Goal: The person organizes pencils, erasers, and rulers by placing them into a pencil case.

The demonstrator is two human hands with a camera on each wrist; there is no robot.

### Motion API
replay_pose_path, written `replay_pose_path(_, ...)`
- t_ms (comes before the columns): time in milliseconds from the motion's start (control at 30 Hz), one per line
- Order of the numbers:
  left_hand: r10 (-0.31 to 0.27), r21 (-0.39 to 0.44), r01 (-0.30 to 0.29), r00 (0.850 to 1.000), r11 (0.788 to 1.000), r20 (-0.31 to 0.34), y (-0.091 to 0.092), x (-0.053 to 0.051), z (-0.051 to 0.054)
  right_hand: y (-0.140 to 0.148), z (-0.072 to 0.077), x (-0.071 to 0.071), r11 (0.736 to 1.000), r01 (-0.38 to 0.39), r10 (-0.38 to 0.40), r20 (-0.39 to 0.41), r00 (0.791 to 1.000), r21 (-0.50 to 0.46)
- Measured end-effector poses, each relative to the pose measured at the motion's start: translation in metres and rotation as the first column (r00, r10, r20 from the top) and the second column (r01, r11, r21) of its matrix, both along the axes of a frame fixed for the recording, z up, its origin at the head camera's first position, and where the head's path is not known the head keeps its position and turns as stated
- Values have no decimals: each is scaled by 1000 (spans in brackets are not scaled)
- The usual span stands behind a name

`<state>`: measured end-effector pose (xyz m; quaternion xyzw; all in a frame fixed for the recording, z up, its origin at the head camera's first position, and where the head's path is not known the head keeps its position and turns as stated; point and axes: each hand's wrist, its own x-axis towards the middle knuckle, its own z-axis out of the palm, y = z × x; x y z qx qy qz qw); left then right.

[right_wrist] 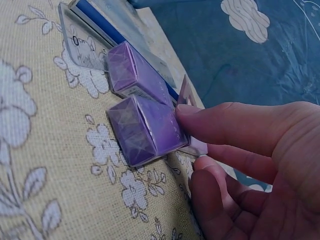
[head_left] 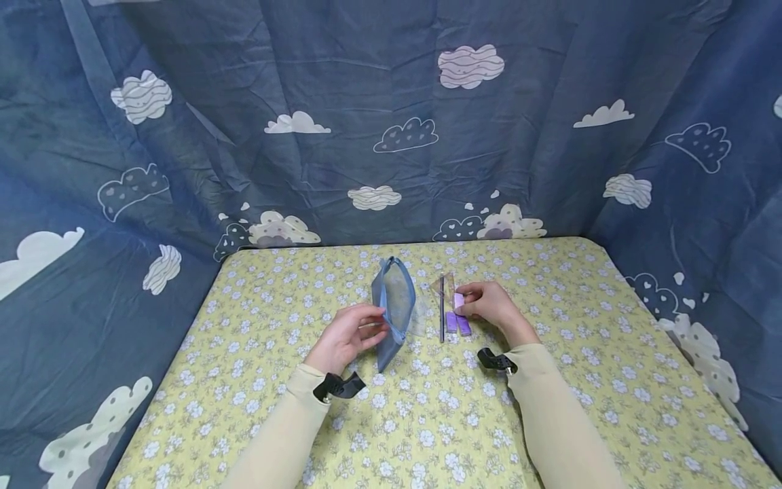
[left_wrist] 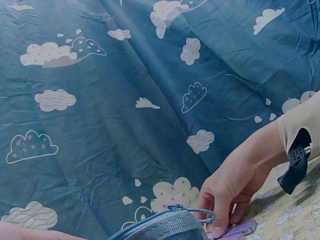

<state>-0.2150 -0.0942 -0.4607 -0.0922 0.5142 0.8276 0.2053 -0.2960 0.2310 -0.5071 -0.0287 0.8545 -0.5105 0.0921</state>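
Blue pouch (head_left: 400, 299): long axis fore-and-aft, mouth up.

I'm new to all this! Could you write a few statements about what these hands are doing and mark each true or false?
1. The left hand holds a blue woven-fabric zip pouch. True.
2. The pouch is zipped fully shut. False: its mouth gapes open.
3. The right hand pinches a small pale-lilac block. True.
4. In the head view, a slim dark-blue stick lies between the pouch and two small purple rectangular blocks in clear wrap. True.
5. Those two purple blocks are inside the pouch. False: they lie on the yellow floral cloth.
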Motion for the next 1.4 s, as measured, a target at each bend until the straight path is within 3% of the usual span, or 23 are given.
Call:
replay_pose_path(533, 13, -17, -12, 1000, 1000, 10, 1, -2, 3, 0, 4, 1, 1000, 5, -5, 19, 1000, -22)
replay_pose_path(1400, 10, -17, -10, 1000, 1000, 4, 0, 0, 4, -1, 3, 4, 994, 15, -8, -67, 998, 109)
